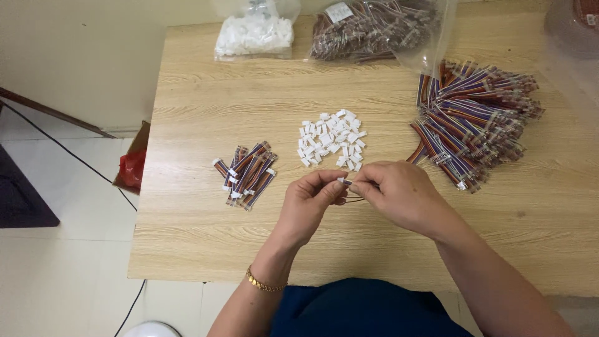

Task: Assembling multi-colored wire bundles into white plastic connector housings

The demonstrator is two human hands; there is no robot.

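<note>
far left, off the table's edge, a red bag (132, 168) is sitting in a cardboard box on the floor, and a black cord (75, 156) is running across the tiles.

on the wooden table (206, 249) a small stack of striped ribbon wires (247, 174) is lying just left of our hands, white ends pointing the same way; we are reading this as a separate, sorted stack, since it is sitting well apart from the big supply.

our left hand (310, 206), with a gold bracelet (264, 284) at the wrist, is pinching a small white plug (341, 180) between thumb and forefinger. our right hand (399, 195) is closing its fingertips on thin wire right against that plug, the wire looping below. both hands are hovering above the table, near its middle, just below the loose pile of white plugs (331, 140), which is lying within easy reach.

at the right a big heap of ribbon wires (477, 122) is spreading out. along the far edge a clear bag of white plugs (254, 34) and a clear bag of wires (374, 28) are resting.
</note>
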